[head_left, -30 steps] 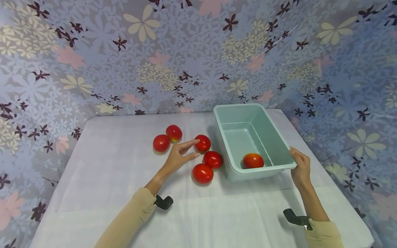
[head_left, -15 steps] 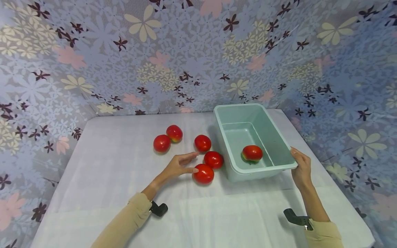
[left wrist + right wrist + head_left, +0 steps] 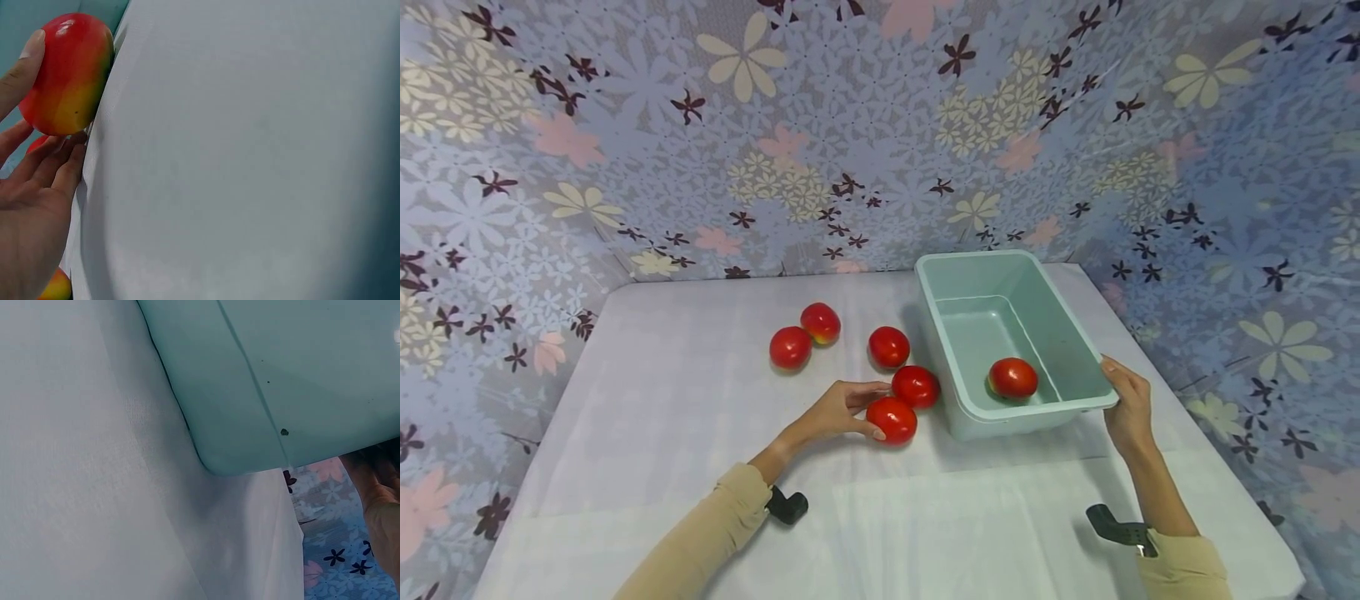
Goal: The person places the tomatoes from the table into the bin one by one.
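Note:
My left hand (image 3: 838, 408) has its thumb and fingers around the nearest red mango (image 3: 892, 420) on the table. In the left wrist view the thumb lies against the mango (image 3: 69, 75), whose skin turns yellow and green at one end, and the fingers reach past its lower side. Just behind it sits a second mango (image 3: 916, 387), and a third mango (image 3: 889, 347) lies farther back. My right hand (image 3: 1130, 404) grips the near right corner of the pale green plastic tub (image 3: 936, 333). Inside the tub lies one mango (image 3: 1013, 378).
Two more mangoes, a rounder one (image 3: 791, 347) and one with a yellowish underside (image 3: 821, 323), lie together to the left. A white cloth covers the table (image 3: 625, 400). Flowered fabric (image 3: 850, 125) hangs behind and at both sides.
My left hand has moved from beside the third mango toward me and around the nearest one. The mango in the tub has rolled a little. My right hand stays on the tub.

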The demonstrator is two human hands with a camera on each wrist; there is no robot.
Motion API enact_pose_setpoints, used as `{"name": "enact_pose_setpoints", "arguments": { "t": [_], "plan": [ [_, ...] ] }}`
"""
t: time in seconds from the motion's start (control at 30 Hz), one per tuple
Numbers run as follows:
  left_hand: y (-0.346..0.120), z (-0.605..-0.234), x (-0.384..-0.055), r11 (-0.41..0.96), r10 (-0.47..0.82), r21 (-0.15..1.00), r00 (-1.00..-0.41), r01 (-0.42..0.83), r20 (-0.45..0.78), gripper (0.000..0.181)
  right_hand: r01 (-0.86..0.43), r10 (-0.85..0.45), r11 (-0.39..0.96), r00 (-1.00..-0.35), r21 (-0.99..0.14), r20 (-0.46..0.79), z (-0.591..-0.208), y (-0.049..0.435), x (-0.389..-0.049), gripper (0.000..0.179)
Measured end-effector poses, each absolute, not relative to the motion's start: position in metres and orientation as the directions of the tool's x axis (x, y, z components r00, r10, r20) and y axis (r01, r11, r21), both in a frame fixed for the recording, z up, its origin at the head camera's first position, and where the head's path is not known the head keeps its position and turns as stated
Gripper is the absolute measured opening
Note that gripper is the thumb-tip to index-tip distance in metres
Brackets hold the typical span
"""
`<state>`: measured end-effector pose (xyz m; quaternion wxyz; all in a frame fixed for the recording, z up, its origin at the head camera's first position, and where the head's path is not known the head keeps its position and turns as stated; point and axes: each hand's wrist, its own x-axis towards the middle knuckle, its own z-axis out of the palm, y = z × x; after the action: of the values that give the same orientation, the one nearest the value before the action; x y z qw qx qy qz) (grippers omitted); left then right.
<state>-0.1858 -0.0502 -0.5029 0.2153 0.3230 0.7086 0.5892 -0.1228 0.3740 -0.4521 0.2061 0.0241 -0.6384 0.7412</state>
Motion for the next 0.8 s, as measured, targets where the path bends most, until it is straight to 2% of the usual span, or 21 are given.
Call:
{"name": "enact_pose_setpoints", "arguments": {
  "t": [0.27,0.47,0.8],
  "plan": [
    [-0.0529,-0.5026,-0.1836,0.105,0.730,0.983,-0.683,0.152,0.028,0.060,-0.331,0.275,-0.082,-0.914,-0.940,0.297,-0.4517,0.3734,-0.1226,0.035],
    [-0.0538,-0.5039,-0.1835,0.101,0.736,0.989,-0.677,0.106,-0.002,0.061,-0.320,0.271,-0.007,-0.913,-0.947,0.306,-0.4514,0.3739,-0.1223,0.031],
    [-0.0542,-0.4999,-0.1813,0.080,0.748,0.992,-0.664,0.096,0.004,0.060,-0.309,0.273,-0.002,-0.915,-0.951,0.296,-0.4513,0.3745,-0.1217,0.031]
  ]
}}
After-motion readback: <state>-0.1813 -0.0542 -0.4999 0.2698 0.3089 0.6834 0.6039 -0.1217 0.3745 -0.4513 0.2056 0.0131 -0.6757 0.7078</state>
